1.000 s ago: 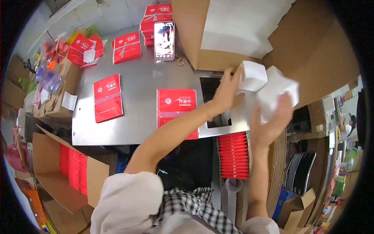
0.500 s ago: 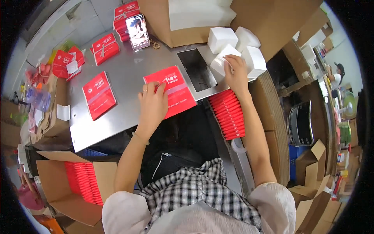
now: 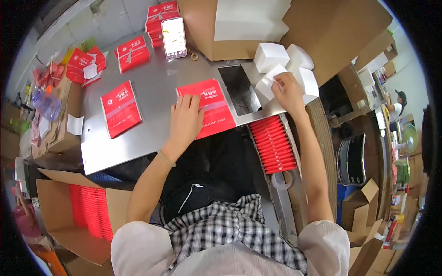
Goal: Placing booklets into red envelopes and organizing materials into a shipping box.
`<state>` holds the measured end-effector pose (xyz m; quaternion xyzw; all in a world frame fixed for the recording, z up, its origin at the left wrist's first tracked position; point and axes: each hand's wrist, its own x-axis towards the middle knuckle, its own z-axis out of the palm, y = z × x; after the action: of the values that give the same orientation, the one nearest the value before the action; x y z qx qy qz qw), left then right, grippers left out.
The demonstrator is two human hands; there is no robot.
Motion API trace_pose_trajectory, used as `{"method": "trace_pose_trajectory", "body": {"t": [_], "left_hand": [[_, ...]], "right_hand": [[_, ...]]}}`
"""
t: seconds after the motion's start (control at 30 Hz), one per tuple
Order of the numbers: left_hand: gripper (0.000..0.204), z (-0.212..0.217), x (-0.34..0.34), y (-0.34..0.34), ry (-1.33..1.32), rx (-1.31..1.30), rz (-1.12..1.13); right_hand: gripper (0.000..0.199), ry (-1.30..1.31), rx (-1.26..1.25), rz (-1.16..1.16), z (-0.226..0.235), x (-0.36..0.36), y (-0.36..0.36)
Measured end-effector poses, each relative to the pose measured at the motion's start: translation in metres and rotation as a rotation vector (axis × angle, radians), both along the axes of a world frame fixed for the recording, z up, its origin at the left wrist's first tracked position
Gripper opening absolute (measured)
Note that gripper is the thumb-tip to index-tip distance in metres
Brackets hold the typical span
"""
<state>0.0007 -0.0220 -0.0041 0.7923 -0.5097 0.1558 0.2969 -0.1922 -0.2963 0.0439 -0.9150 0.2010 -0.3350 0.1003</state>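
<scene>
A flat red packet with white print and a pale band lies at the table's front edge. My left hand rests on its left part, palm down, fingers stretched out flat. Farther right, my right hand is at a stack of folded white paper napkins, its fingers bent in a pinch at the top. The napkin edge under the fingertips is partly hidden. More white stacks stand right behind and beside it. Another banded red packet lies to the left.
A dark rectangular opening cuts the metal table. A phone leans on red packets at the back. Rows of red packets stand below the right edge; a cardboard box at lower left holds more.
The view has shifted slightly. My left hand's fingers have come closer together on the packet. My right hand stays at the white stack, its fingers now drawn in at the top.
</scene>
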Motion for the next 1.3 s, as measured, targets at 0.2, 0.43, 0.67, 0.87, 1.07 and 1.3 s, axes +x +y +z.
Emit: {"method": "trace_pose_trajectory", "body": {"t": [0.2,0.43,0.67,0.87,1.07,1.3], "left_hand": [[0.029,0.006,0.0,-0.004,-0.216,0.298,-0.081],[0.019,0.008,0.02,0.0,0.043,0.199,-0.227],[0.029,0.014,-0.011,0.015,0.0,0.079,-0.283],[0.036,0.027,-0.012,-0.003,0.31,0.168,-0.344],[0.054,0.024,-0.012,-0.019,0.168,0.359,-0.201],[0.066,0.034,0.01,-0.026,0.309,0.367,-0.172]], "right_hand": [[0.044,-0.306,-0.18,0.197,-0.007,0.045,0.111],[0.046,0.102,-0.019,0.537,-0.055,0.064,0.138],[0.039,0.082,0.099,0.354,-0.032,0.032,0.102],[0.019,0.008,-0.092,-0.186,-0.011,0.004,0.023],[0.022,-0.041,0.123,-0.065,-0.001,-0.001,0.007],[0.03,-0.578,0.293,-0.031,0.031,0.055,0.059]]}}
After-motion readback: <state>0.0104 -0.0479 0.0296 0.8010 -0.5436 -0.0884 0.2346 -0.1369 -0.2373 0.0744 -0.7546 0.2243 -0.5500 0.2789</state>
